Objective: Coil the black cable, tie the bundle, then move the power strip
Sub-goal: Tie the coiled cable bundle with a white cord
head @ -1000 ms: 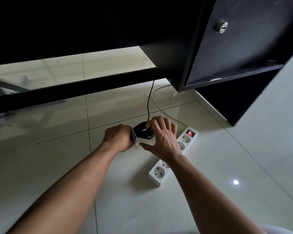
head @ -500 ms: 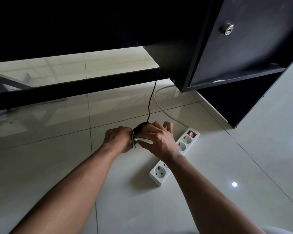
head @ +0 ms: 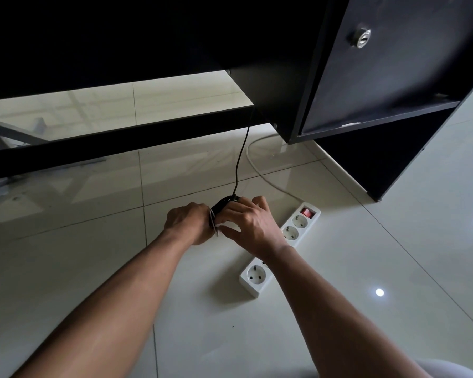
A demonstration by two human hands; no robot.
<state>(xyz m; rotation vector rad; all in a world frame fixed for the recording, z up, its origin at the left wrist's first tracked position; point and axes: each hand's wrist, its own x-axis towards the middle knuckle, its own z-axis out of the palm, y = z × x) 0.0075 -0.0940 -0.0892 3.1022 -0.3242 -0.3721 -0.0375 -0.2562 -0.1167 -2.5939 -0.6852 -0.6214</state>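
A coiled black cable bundle (head: pixel 222 205) sits between my two hands, just above the floor. My left hand (head: pixel 187 222) grips its left side with curled fingers. My right hand (head: pixel 247 223) curls over the bundle's right side, its thumb and fingers pinching a thin white tie (head: pixel 213 223) wrapped round the coil. One black strand (head: pixel 239 162) runs up from the bundle to the desk. The white power strip (head: pixel 290 241) with a red switch lies on the floor under my right wrist, partly hidden.
A black desk (head: pixel 148 36) hangs overhead with a low crossbar (head: pixel 115 143). A black cabinet (head: pixel 380 77) with a lock stands at the right. A white cord (head: pixel 260 170) curves from the strip toward the cabinet. Glossy pale floor tiles (head: pixel 366 268) spread around.
My right hand closed in over the bundle and its fingers came down onto the white tie. The left hand stayed in place holding the coil.
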